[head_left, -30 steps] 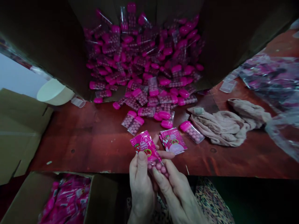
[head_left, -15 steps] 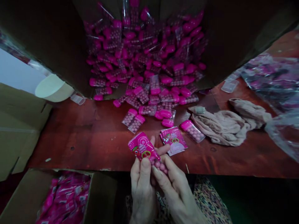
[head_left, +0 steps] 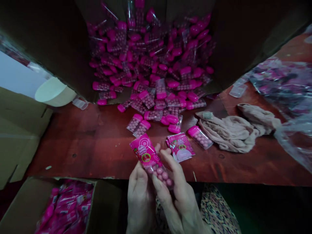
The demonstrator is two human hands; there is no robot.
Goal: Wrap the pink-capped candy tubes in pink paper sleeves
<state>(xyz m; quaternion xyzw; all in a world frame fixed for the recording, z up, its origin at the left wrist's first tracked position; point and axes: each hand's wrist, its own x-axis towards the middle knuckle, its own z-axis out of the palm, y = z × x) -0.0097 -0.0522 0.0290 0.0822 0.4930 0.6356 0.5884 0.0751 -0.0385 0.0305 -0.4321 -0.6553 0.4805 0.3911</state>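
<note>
In front of me at the table's near edge, a small clear container of pink candy balls point(head_left: 162, 175) is tilted, its upper end covered by a printed pink sleeve point(head_left: 145, 152). My right hand point(head_left: 179, 191) pinches the clear end between thumb and fingers. On the other side my left hand point(head_left: 139, 195) supports it, thumb along the sleeve's edge and fingers mostly hidden behind. Just beyond lies a small stack of flat pink sleeves point(head_left: 181, 148). A pink-capped candy container point(head_left: 200, 137) rests right of that stack.
A large carton point(head_left: 80, 65) lies open toward me, spilling many pink-capped containers onto the red table point(head_left: 92, 143). A crumpled cloth point(head_left: 234, 131) and plastic bag point(head_left: 294, 136) are at right. A white bowl point(head_left: 56, 94) stands left; below it, a box point(head_left: 104, 201) holds sleeved packs.
The sleeve and container have tipped up and left, so more candy balls show. My left thumb has slid off the sleeve's front, and my right fingers have shifted along the container.
</note>
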